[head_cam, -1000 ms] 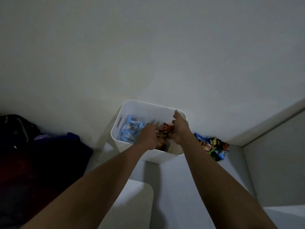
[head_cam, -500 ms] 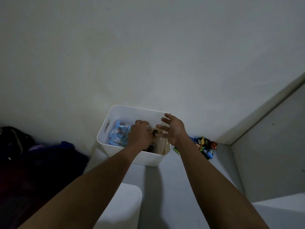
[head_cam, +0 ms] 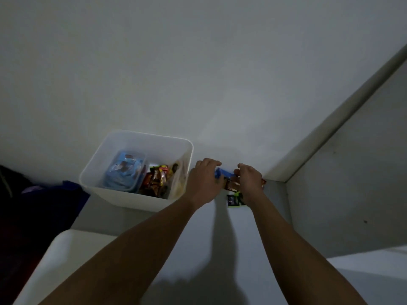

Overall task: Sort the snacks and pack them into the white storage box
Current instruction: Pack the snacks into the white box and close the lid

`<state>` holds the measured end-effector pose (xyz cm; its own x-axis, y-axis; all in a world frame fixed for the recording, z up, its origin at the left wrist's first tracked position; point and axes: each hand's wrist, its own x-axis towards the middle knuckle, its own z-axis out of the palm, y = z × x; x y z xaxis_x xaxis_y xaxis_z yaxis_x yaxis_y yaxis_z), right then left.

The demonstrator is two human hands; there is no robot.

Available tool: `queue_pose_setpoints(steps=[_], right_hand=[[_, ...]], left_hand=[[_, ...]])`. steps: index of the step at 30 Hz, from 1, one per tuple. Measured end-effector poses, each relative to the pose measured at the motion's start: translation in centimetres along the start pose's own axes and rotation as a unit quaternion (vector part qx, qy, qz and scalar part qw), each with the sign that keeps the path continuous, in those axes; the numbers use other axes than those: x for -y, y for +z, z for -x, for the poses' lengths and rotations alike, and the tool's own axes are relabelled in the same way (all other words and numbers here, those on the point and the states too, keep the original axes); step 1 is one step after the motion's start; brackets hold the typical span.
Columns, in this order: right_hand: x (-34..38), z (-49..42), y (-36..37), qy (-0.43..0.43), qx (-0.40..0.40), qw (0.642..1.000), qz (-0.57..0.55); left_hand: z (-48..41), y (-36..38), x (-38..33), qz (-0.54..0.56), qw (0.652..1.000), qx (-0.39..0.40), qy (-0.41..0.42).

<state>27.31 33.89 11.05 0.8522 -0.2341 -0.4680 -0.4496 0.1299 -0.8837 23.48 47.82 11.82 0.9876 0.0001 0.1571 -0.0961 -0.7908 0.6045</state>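
Dim corner, pale wall, light surface. The white storage box (head_cam: 94, 166) sits by the wall with blue packs (head_cam: 123, 172) on its left side and brown and orange snacks (head_cam: 155, 180) on its right. Just right of it both hands are down on the loose snack pile (head_cam: 234, 200), close together: left hand (head_cam: 203, 183) curls round a blue packet (head_cam: 222, 172), right hand (head_cam: 250, 181) is curled over the wrappers, can't tell what it's got
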Motion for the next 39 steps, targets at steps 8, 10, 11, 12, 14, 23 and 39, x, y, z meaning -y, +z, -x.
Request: queue_pose_setpoints(steps=[8,10,11,12,14,23,39], right_hand=[[-6.9,-5.4,-7.3,-0.129,0.018,0.936,0.328],[-8.4,-6.7,-8.1,-0.18,0.025,0.9,0.396],[-8.8,-7.3,-8.4,-0.2,0.023,0.883,0.423],[-9.1,-8.0,-8.8,-0.218,0.022,0.864,0.454],[-9.3,-9.6,-9.3,-0.234,0.025,0.827,0.51],[-11.7,-16.0,-9.7,-0.283,0.116,0.758,0.576],[-12.8,-17.2,-8.1,-0.355,0.079,0.721,0.591]], left_hand=[[-0.2,9.3,3.0,-0.15,0.983,0.099,-0.043],[-1.1,10.7,3.7,-0.175,0.977,0.11,-0.059],[-1.5,11.3,4.1,-0.185,0.974,0.119,-0.062],[-2.0,11.9,4.7,-0.192,0.97,0.13,-0.065],[-3.1,13.0,5.8,-0.212,0.966,0.138,-0.056],[-5.9,18.0,9.6,-0.222,0.968,0.113,0.024],[-5.6,19.9,10.6,-0.139,0.99,0.006,0.035]])
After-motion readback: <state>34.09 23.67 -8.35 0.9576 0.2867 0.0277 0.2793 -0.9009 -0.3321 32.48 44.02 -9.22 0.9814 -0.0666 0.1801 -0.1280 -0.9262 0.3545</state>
